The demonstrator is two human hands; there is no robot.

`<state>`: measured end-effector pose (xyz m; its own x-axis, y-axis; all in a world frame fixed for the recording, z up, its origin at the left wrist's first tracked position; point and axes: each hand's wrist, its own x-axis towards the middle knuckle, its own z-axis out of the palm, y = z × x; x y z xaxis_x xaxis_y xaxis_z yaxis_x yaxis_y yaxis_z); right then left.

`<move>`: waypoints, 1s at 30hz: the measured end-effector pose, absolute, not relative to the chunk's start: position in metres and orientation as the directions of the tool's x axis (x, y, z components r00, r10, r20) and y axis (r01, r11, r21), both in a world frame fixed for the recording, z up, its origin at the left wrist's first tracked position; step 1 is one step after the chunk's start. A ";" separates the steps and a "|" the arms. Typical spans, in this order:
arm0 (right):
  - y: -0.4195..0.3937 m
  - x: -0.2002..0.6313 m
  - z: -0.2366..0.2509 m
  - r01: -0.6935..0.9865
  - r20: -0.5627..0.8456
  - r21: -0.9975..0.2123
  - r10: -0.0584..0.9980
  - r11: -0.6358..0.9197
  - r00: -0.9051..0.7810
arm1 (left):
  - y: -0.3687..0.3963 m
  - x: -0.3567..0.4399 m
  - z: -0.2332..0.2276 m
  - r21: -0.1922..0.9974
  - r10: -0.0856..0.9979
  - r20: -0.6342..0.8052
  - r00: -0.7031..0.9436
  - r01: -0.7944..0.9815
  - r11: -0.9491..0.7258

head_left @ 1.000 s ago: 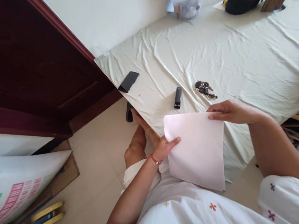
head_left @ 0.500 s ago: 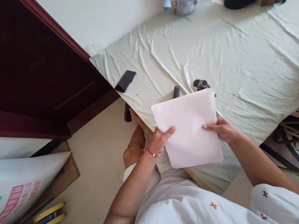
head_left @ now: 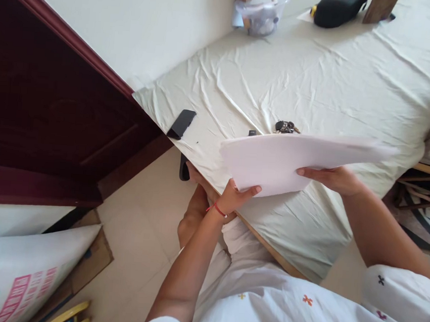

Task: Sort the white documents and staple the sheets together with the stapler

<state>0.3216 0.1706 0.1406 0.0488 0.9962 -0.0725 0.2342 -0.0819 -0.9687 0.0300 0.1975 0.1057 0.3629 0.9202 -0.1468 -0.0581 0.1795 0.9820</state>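
The person held a white sheet of paper (head_left: pixel 274 160) with both hands, almost flat, above the near edge of the bed (head_left: pixel 336 81). The left hand (head_left: pixel 234 197) gripped its near left corner, the thumb lying on top. The right hand (head_left: pixel 333 177) supported it from below with the fingers closed on the sheet. Behind the paper a bunch of keys (head_left: pixel 284 126) lay on the bed, and a black phone (head_left: pixel 181 123) lay at the left corner.

We hold a white sheet of paper (head_left: pixel 293 159) mid-frame, left hand (head_left: pixel 236 197) and right hand (head_left: pixel 332 179) gripping its lower edge above the bed sheet (head_left: pixel 318 80).
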 end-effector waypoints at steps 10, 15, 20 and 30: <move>0.156 0.316 0.146 0.086 -0.122 -0.988 0.990 -0.128 0.073 | 0.178 0.032 0.099 0.950 0.925 -0.201 0.321 -0.166 0.264; 0.133 0.306 0.128 -0.131 -0.475 -0.870 0.879 -0.474 -0.028 | 0.156 0.030 0.084 0.893 0.866 -0.374 0.332 -0.122 0.433; 0.109 0.305 0.105 -0.198 -0.643 -0.732 0.757 -0.652 -0.115 | 0.170 0.025 0.088 0.815 0.877 -0.321 0.357 -0.368 0.448; 0.098 0.302 0.096 -0.239 -0.680 -0.648 0.691 -0.723 -0.247 | 0.213 0.034 0.099 0.818 0.921 -0.175 0.348 -0.469 0.332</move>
<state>0.3023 0.0981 0.0958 -0.2470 0.6905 -0.6798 -0.2388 -0.7233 -0.6479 0.0345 0.2126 0.0995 0.3477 0.9212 -0.1747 -0.4695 0.3323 0.8180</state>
